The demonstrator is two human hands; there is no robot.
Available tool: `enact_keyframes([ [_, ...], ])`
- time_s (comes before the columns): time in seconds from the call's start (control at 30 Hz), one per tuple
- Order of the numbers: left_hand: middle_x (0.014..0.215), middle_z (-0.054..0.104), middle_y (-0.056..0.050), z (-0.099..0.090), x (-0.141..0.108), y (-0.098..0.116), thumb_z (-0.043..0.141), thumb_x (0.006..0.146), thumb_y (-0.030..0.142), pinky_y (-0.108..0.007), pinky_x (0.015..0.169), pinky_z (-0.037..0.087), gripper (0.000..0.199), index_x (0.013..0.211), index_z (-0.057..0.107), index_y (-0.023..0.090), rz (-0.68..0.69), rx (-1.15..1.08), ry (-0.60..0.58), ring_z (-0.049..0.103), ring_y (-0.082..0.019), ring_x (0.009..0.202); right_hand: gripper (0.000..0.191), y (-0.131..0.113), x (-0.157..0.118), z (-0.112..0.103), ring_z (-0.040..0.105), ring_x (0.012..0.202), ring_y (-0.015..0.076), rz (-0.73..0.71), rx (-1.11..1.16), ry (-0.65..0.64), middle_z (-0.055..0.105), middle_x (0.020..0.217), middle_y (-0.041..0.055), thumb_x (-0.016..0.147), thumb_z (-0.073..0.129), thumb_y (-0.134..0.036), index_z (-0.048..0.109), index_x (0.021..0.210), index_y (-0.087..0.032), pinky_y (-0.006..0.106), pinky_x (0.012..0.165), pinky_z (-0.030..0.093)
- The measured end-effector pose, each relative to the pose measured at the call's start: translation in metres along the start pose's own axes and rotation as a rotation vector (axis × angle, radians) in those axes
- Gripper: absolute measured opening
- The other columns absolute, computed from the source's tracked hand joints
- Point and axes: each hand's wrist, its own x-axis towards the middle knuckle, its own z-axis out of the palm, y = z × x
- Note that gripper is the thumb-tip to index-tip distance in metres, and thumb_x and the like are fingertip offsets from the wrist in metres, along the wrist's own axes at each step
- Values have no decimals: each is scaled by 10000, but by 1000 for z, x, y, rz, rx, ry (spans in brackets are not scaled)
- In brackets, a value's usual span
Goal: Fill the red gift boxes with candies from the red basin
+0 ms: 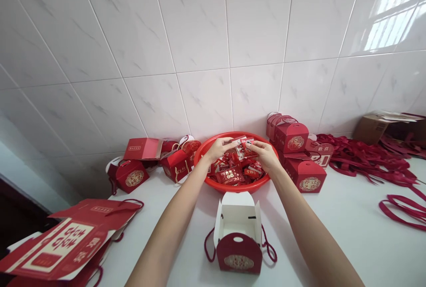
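Both hands are over a red plastic basket [213, 185] filled with red-wrapped candies [230, 175]. My left hand [218, 149] pinches a wrapped candy [240, 148] with white and red print. Close against it, my right hand [266, 157] has its fingers closed on another red and white wrapped candy [248, 148]. The packets overlap, so their edges are hard to separate. Between my forearms stands a dark red gift box [238, 253] with its top flaps up and a white inside. Dark red cord handles [270, 247] stick out at its sides.
Red gift boxes stand left of the basket [133, 177] and in a stack at its right [291, 138]. Flattened red cartons [96, 229] lie front left. Dark red ribbons [359, 156] spread to the right, beside a brown cardboard box [371, 129]. A tiled wall [206, 43] closes the back.
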Motion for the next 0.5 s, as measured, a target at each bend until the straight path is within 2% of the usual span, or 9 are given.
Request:
enact_keyframes([
  [0.13, 878, 759, -79, -2, 6, -9, 659, 825, 499, -359, 820, 546, 362, 895, 733, 151, -54, 23, 106, 694, -224, 840, 447, 3, 3, 0, 622, 634, 160, -43, 36, 117, 710, 696, 12, 449, 910, -494, 719, 708, -184, 262, 564, 470],
  [0.27, 866, 766, -74, -10, 10, -29, 650, 765, 213, -323, 775, 528, 111, 811, 737, 162, -109, 330, 240, 682, -213, 800, 457, 6, 5, -1, 599, 577, 155, -45, 63, 192, 685, 646, -6, 432, 912, -501, 675, 679, -199, 268, 530, 460],
  [0.37, 789, 754, -48, -17, 9, -42, 611, 683, 90, -290, 692, 498, 151, 721, 728, 178, -189, 539, 200, 661, -200, 739, 467, 8, 7, -2, 602, 575, 161, -43, 71, 197, 693, 657, 2, 429, 914, -509, 682, 689, -199, 274, 522, 470],
  [0.5, 603, 693, -13, -18, 6, -50, 647, 586, 54, -271, 585, 467, 130, 574, 689, 177, -280, 558, 66, 610, -175, 569, 466, 10, 8, -4, 618, 601, 175, -52, 51, 204, 709, 685, 13, 438, 908, -518, 697, 708, -202, 277, 528, 482],
])
